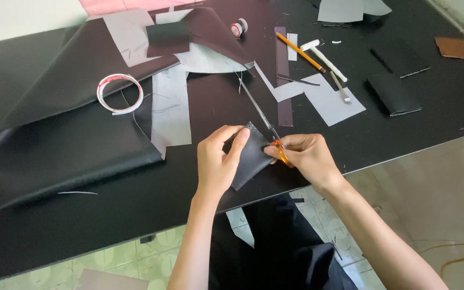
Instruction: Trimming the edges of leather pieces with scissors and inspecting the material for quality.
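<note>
Step in hand, judged: trimming edge of small dark leather piece (pixel 251 157). Left hand (pixel 218 161) pinched piece, thumb on top, fingers beneath, above near table edge (pixel 382 157). Right hand (pixel 306 156) closed round orange handles of scissors (pixel 267 122); blades ran up and away from grip. Next cut likely called for steady feed along edge. Open room right of grip; tape roll (pixel 120 93), folded sheet (pixel 71 156) well left.

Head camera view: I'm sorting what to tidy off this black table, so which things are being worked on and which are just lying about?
In use:
- small dark leather piece, pinched by the left hand
- orange-handled scissors, in the right hand, blades at the piece's edge

Lying about:
- tape roll
- pencil
- white stick tool
- thread spool
- grey scraps
- brown patch
</note>
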